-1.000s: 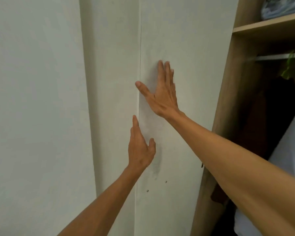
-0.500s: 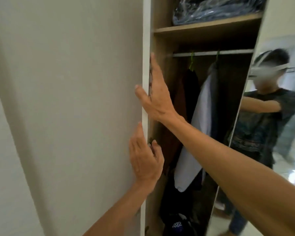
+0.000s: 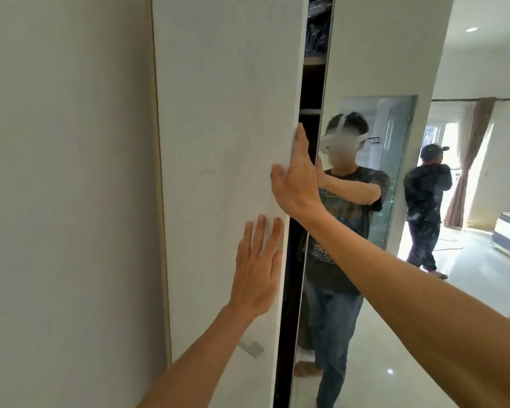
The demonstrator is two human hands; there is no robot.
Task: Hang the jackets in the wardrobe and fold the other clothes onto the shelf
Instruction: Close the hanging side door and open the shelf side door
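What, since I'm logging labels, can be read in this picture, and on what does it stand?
No text reads clearly.
Print on the dark T-shirt reflected in the mirror: lettering reversed, too blurred to read.
The white wardrobe door: no writing.

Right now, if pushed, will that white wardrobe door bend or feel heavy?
Probably stiff: the white door is a tall flat panel with a straight edge. Possibly heavy: the left hand presses it, the right hand grips its edge.
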